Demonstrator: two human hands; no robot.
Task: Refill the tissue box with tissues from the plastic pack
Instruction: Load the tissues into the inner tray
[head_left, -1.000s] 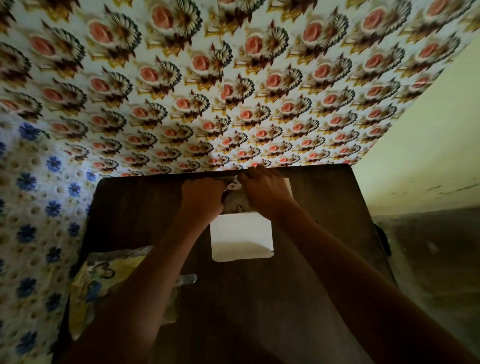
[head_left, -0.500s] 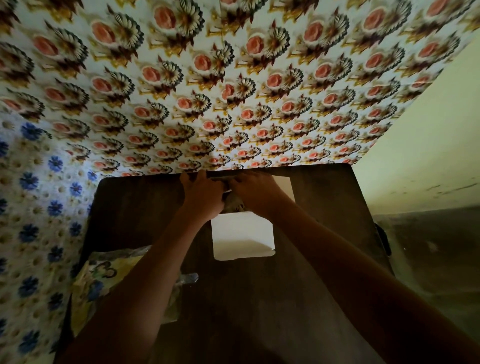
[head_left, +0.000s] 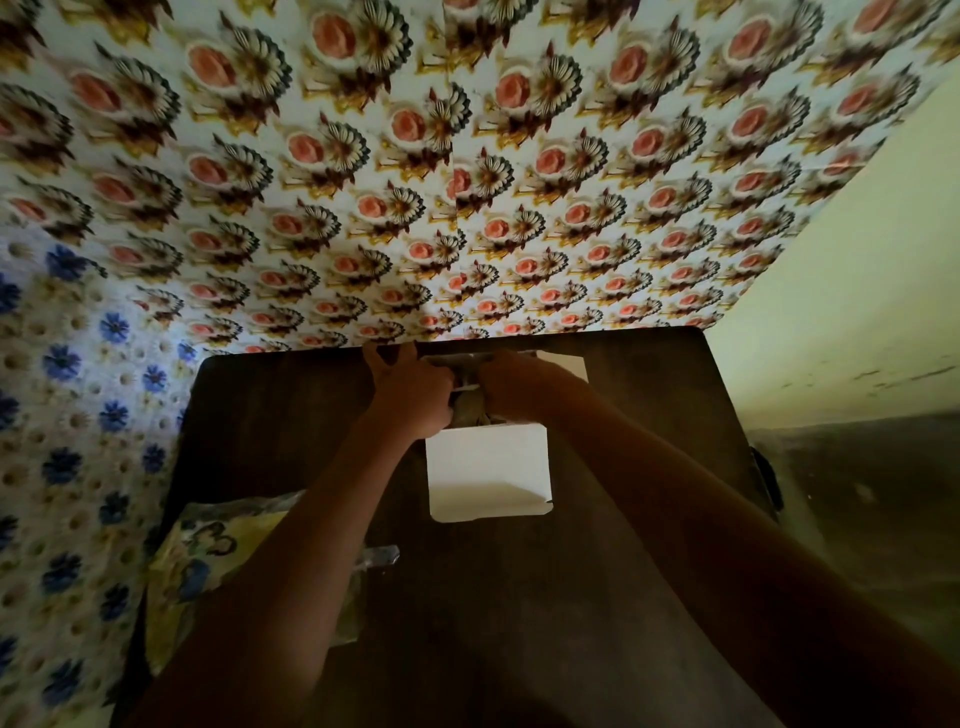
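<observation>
A tissue box (head_left: 488, 475) lies on the dark table (head_left: 519, 597) with its white side facing up and its far end open. At that far end, my left hand (head_left: 410, 395) and my right hand (head_left: 511, 384) press close together, fingers curled around the box opening and the grey-white tissue wad (head_left: 467, 410) showing between them. What each finger grips is hidden. The yellow printed plastic pack (head_left: 208, 566) lies at the table's left front, partly under my left forearm.
The table's far edge meets a wall with a flowered pattern (head_left: 467, 182). A plain pale wall (head_left: 857, 286) runs along the right side. A blue-flowered covering (head_left: 67, 415) hangs to the left of the table. A dark object (head_left: 769, 483) sits at the table's right edge.
Both hands have shifted a little farther toward the wall at the box's open end and closed tighter together. The box and the pack have stayed where they were.
</observation>
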